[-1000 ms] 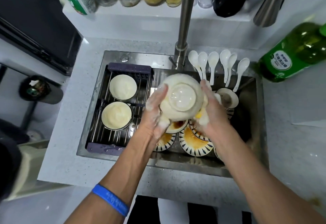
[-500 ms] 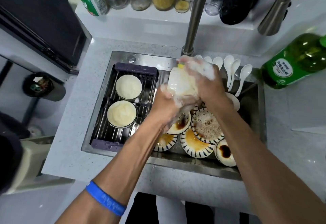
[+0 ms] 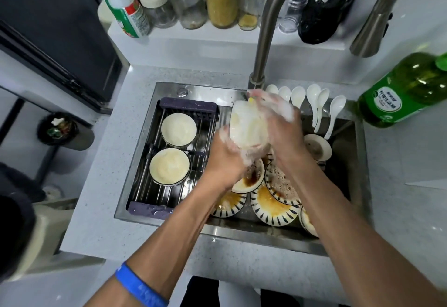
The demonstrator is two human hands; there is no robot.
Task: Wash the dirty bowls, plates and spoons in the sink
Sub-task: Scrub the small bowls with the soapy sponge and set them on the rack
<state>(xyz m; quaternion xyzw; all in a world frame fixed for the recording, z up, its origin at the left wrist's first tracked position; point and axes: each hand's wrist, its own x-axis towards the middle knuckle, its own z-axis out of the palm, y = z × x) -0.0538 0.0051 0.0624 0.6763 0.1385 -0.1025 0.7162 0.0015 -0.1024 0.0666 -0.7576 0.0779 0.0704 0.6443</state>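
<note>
You're holding the soapy bowl point(image 3: 246, 127) over the sink point(image 3: 278, 236), up at 12 o'clock of the basin, just under the faucet point(image 3: 262, 47). Left hand point(image 3: 229, 159) cups it from 7 o'clock, fingers curled round the lower side. Right hand point(image 3: 280, 122) wraps the upper right from 2 o'clock, foam-covered; a yellow bit peeks out at its fingertips, likely a sponge, can't confirm.

Bowl is tipped on its side. My read is the axis through rim and foot runs roughly 11-to-5; which end is the mouth I can't tell through the foam. Both hands are on it, so neither is nearer; left carries, right scrubs.

Rack point(image 3: 169, 156) sits at 9 o'clock of the hands, two cream bowls point(image 3: 177, 128) already in it, mouths up. Free rack space lies nearest your left hand, so I'd hand off that way.

Dirty plates point(image 3: 273, 206) are stacked directly below at 6 o'clock. Spoons point(image 3: 314, 103) fan along the back rim at 2 o'clock, handles pointing down into the basin. Mostly undone yet.
</note>
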